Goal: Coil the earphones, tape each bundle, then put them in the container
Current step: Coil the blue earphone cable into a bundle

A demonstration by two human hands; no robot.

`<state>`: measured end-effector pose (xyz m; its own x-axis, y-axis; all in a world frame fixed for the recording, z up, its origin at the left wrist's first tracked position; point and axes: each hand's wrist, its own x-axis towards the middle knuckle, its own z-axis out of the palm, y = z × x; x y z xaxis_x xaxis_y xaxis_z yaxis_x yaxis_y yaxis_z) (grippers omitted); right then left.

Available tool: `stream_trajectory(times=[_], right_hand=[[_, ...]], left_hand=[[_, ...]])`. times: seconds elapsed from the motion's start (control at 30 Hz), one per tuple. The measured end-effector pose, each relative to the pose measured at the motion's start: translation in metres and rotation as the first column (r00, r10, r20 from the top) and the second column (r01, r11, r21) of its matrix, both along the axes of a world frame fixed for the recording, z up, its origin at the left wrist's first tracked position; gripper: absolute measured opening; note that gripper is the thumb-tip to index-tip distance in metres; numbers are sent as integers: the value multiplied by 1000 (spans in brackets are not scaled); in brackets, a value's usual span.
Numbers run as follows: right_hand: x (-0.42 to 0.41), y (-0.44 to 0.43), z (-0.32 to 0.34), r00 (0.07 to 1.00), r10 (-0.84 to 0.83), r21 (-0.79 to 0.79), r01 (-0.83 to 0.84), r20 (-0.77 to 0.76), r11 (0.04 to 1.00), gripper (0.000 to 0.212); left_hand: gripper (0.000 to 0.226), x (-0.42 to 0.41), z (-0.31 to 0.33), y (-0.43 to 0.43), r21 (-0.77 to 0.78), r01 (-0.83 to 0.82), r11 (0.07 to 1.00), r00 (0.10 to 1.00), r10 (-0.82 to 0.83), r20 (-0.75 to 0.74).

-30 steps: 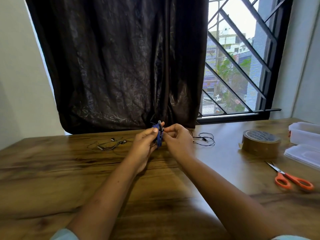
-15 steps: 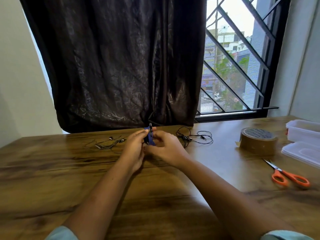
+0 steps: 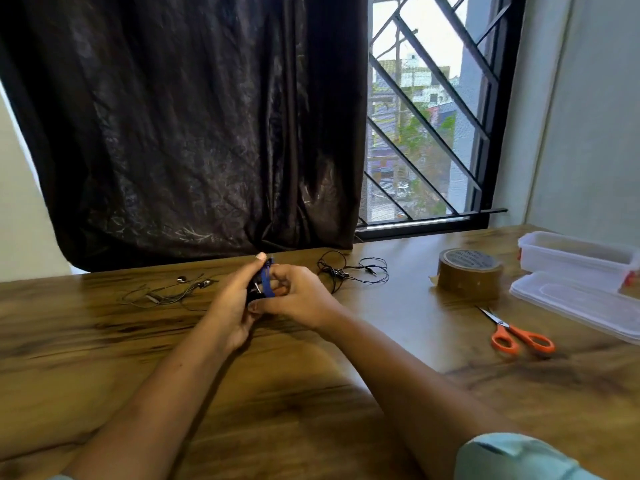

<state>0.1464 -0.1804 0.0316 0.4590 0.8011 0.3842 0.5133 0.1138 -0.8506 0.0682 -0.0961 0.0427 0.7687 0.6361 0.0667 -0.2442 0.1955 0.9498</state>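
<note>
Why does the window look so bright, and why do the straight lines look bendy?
In the head view, daylight through the window washes out the sky, while the dark curtain blocks the rest. The wide-angle lens bows the wall edge and table. The scissors look slightly smeared; the blue earphones between the hands are too blurred for detail.

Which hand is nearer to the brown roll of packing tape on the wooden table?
The right hand. It sits left of the brown roll of packing tape, with bare table between them; the left hand lies farther left, beyond the right one.
</note>
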Motion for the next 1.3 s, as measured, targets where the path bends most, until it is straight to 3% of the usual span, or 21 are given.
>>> stream_trajectory(times=[0.13, 0.3, 0.4, 0.53, 0.63, 0.7, 0.73, 0.8, 0.87, 0.97, 1.07, 1.17, 1.3], right_hand=[[0, -3, -1, 998, 3, -77, -8, -66, 997, 22], [5, -8, -2, 999, -48, -86, 47, -11, 995, 29], [3, -12, 0, 993, -113, 59, 114, -15, 992, 28], [5, -9, -2, 951, -297, 313, 257, 88, 914, 16], [13, -7, 2, 949, -279, 379, 315, -147, 870, 11], [17, -10, 4, 915, -206, 225, 294, -347, 929, 15], [18, -12, 3, 893, -138, 108, 203, -427, 973, 24], [18, -16, 1, 834, 6, -6, -12, -551, 1000, 34], [16, -18, 2, 767, 113, 65, -94, -632, 994, 38], [16, -20, 6, 788, 134, 123, -74, -601, 990, 34], [20, -25, 6, 819, 130, 131, -67, -558, 989, 28], [23, -26, 5, 848, 78, 92, -35, -524, 995, 25], [25, -22, 1, 869, -70, -46, 55, -490, 997, 28]], left_hand=[[20, 5, -4, -2, 3, -28, 1000, 999, 28, -42], [22, 1, -2, -3, -20, 56, 998, 998, -56, 7], [25, 0, 0, -5, -86, 115, 990, 990, -107, 94], [28, 3, 1, -9, -176, 108, 978, 979, -74, 189], [32, 0, 5, -4, -291, 140, 947, 966, -65, 252], [35, -3, 6, -2, -313, 180, 933, 954, -88, 286], [37, -3, 6, -3, -291, 192, 937, 953, -107, 284], [42, -2, 5, -6, -239, 190, 952, 957, -126, 260], [41, 1, 4, -6, -218, 176, 960, 965, -124, 233], [36, 4, 4, -1, -213, 117, 970, 979, -76, 190], [29, 6, 1, -4, -131, -10, 991, 999, 15, 43], [28, 7, -4, -9, 10, -77, 997, 986, 78, -144], [34, 6, -13, 4, 302, -41, 952, 923, 152, -353]])
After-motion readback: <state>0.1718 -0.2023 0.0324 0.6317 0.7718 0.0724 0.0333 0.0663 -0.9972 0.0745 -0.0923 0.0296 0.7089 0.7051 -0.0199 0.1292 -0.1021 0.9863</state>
